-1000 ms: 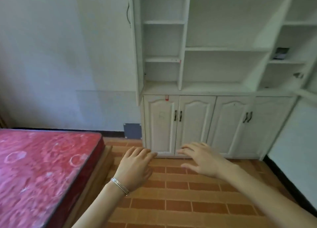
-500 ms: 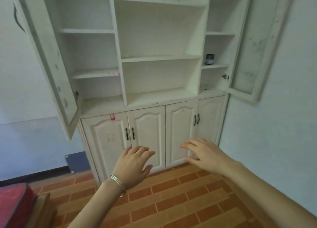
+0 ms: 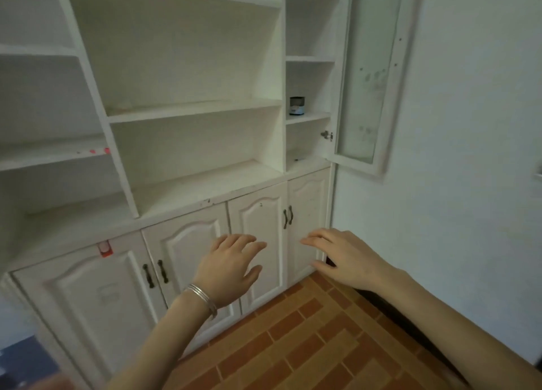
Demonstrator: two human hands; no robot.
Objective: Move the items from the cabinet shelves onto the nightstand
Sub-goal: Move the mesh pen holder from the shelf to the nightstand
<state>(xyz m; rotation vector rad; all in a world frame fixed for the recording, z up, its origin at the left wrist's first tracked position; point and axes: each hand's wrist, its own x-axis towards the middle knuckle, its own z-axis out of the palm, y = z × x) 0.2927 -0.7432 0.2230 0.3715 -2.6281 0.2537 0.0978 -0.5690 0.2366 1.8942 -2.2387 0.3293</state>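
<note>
One small dark jar (image 3: 296,105) upright on a shelf (image 3: 311,116) at the far right of the cabinet (image 3: 181,234), well above both hands, closer to the right hand (image 3: 343,257) than the left hand (image 3: 231,268), fingers (image 3: 240,244) on both loosely spread, holding nothing, so probably a right-hand grab

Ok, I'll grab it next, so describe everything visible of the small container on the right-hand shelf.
The small container is a short upright cylinder, dark grey above, paler below with a bluish mark; material and label are too blurred to tell. It stands at the left end of a white shelf in the narrow right column, beside the open glass door. Neither the left hand nor the right hand touches it; both are lower down.
</note>
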